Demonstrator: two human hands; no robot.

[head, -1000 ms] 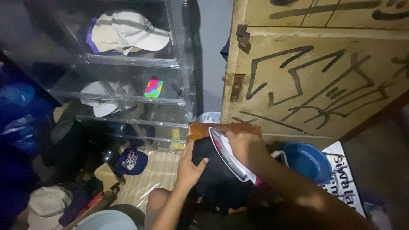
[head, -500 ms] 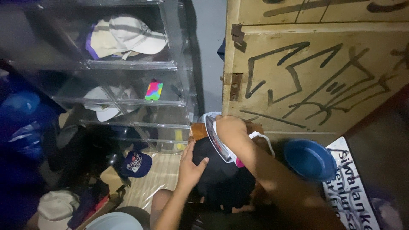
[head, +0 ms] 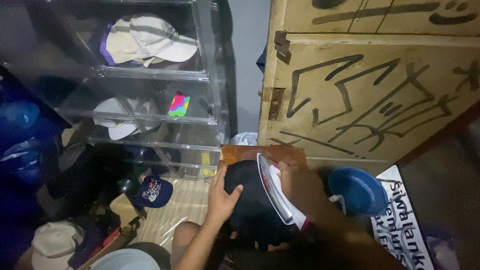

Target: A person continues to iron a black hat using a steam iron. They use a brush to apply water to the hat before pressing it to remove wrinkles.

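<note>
Your right hand (head: 300,182) grips a clothes iron (head: 274,196) tilted over a black cap (head: 247,200); your left hand (head: 222,192) lies open, steadying the cap.

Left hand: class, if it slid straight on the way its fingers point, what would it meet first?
The left hand lies on the black cap, fingers pointing up-right. It would probably reach the brown board under the cap first, then the clear shelf unit; depth is uncertain.
</note>
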